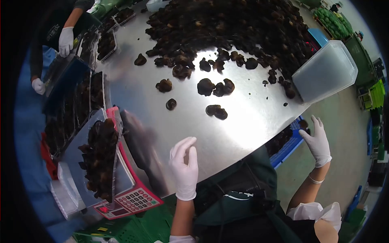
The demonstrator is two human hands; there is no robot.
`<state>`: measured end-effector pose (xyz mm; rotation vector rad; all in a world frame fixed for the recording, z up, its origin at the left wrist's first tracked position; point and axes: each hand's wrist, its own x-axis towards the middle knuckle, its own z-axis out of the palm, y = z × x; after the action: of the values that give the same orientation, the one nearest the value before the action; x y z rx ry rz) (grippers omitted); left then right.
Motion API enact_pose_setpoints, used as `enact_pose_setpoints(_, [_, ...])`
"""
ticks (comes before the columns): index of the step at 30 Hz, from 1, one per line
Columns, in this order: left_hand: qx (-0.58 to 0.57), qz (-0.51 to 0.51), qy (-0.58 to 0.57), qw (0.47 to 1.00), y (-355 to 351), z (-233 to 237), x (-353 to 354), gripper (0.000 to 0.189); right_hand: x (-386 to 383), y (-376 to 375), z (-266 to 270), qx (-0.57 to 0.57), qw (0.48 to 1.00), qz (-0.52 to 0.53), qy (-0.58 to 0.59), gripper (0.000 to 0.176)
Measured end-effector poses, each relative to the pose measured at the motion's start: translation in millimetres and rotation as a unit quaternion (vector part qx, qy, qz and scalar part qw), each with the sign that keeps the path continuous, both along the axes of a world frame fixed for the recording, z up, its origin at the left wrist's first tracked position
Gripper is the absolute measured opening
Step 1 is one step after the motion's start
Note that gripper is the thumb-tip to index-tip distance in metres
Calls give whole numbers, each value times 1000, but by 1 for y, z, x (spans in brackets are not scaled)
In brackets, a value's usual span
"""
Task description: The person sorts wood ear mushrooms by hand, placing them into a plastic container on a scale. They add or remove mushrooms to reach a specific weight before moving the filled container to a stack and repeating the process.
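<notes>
Your left hand (184, 168), in a thin white glove, is half open over the near edge of the table, fingers bent together and thumb apart, holding nothing; you cannot tell from here whether it touches the metal. Your right hand (318, 143), gloved alike, is open with fingers spread and grips nothing visible, near the blue plastic basket (289, 148) at your near right. That basket holds dark brown pieces, partly hidden by the tabletop; one more dark piece (304, 124) shows by your right thumb, its support hard to make out.

Ahead of you, loose, ruffled dark brown fungus pieces (206, 86) lie scattered on the stainless steel table (146, 105), with a large heap (227, 28) of them at the far side, cut off at the top. On your left, a clear plastic tray (76, 172) piled with dark pieces sits on a pink-red electronic scale (135, 200), whose display you cannot read; stacked clear containers (65, 190) stand beside it. Farther left are more filled trays (106, 45), and a co-worker's white-gloved hands (66, 41), their grip unclear.

At your right, a translucent white plastic bin (326, 73) stands tilted at the table edge, its inside hidden, partly covering a blue object (318, 37) with red lit marks
</notes>
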<state>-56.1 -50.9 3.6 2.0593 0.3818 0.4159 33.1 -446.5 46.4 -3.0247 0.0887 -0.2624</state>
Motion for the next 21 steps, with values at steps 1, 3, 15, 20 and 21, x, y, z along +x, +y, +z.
enact_pose_setpoints(1, [-91,14,-16,996,-3,2,11,26,3,12,7,5,1000,-2,-3,48])
enact_pose_setpoints(3, [-43,0,-27,999,-5,-4,41,28,12,50,21,263,964,27,2,48])
enact_pose_setpoints(15, [-22,-65,-71,995,10,-6,159,30,11,166,-32,530,815,215,88,24])
enact_pose_setpoints(20, [-707,-129,-82,690,32,24,99,40,9,168,-54,479,842,246,10,20])
enact_pose_setpoints(21, [-753,-140,-83,638,31,28,88,44,11,168,-52,451,855,255,1,19])
